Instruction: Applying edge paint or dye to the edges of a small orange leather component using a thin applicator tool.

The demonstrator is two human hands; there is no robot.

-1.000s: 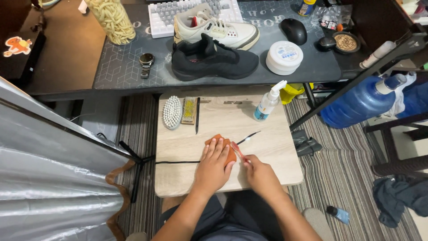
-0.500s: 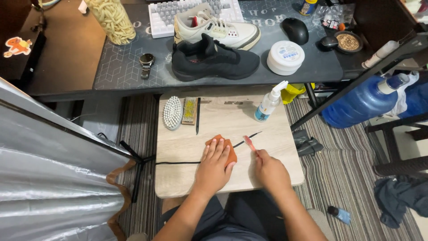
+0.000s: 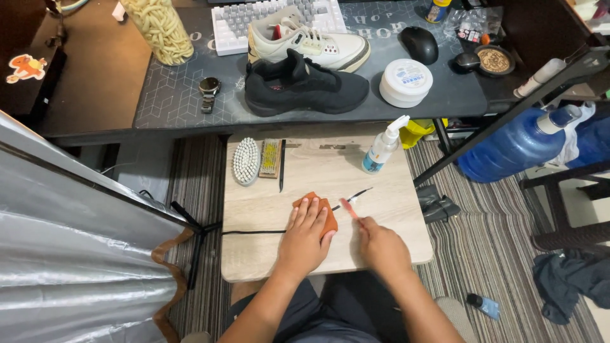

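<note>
Black shoelace (image 3: 254, 232) lies stretched across the wooden tabletop (image 3: 387, 244), running under an orange cloth (image 3: 325, 213). I see the left hand (image 3: 305, 238) spread flat on that cloth, pinning it so the lace stays taut. The right hand (image 3: 381, 248) is closed around a thin pink-tipped tool (image 3: 348, 208), angled toward the lace's far end.

Light even and fairly bright, from overhead; pale wood counter (image 3: 381, 228) well lit, no harsh glare; soft short shadows beneath spray bottle (image 3: 383, 146) and left hand (image 3: 304, 240); far upper left corner dim; wide lens bends straight edges near frame borders; silver sheet (image 3: 70, 267) at left shows mild sheen; focus sharp at centre, slight softness toward corners; right hand (image 3: 381, 248) slightly blurred.
</note>
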